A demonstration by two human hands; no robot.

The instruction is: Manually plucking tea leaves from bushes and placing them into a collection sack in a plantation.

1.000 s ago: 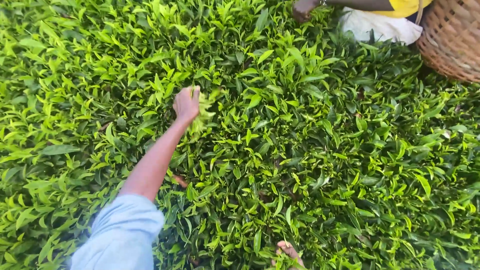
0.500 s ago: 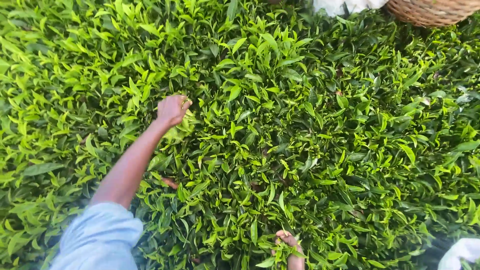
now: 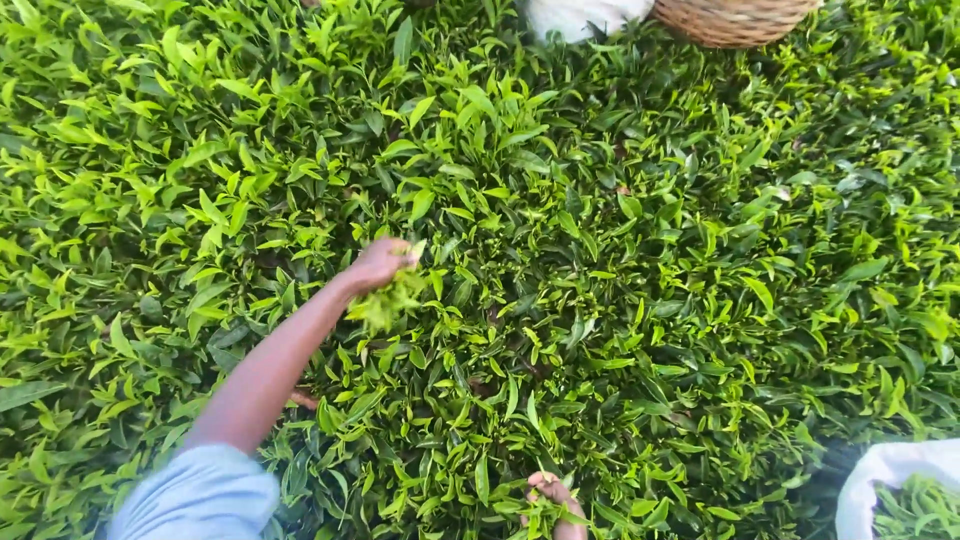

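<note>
**Handful of leaves held over the bush**

While the left hand [image 3: 378, 265] is closed around a bunch of plucked leaves [image 3: 390, 300], that bunch hangs just below and right of the fist, over the tea bush [image 3: 620, 260]. Its forearm runs up and rightward from the blue sleeve [image 3: 200, 495]. The right hand [image 3: 555, 495] sits low in the bush, fingers pinched on a shoot [image 3: 535, 515]. Toward the bush's far edge rests a woven basket [image 3: 735, 18]; a white sack [image 3: 890, 480] lies at the near right. Compared with half a second ago, the left hand sits further right and the sack shows more.
</note>
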